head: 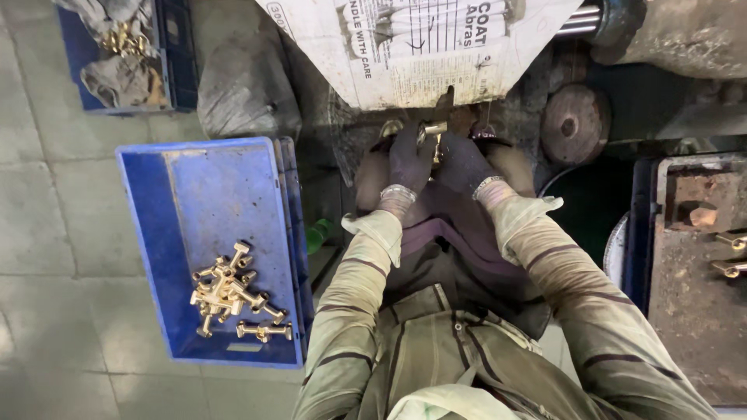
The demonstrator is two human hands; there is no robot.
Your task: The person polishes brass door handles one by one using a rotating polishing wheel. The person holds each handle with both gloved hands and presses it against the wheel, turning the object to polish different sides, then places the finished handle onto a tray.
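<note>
Both gloved hands, left hand (410, 159) and right hand (461, 162), close around one brass fitting (430, 129), steadying it. The blue tray (167, 194) keeps more brass fittings (231, 294) within the left hand's reach.

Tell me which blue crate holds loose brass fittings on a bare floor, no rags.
The near blue crate, left of the person's left arm: brass fittings lie piled on its bare bottom. The far crate at top left is stuffed with grey rags around its brass pieces.
</note>
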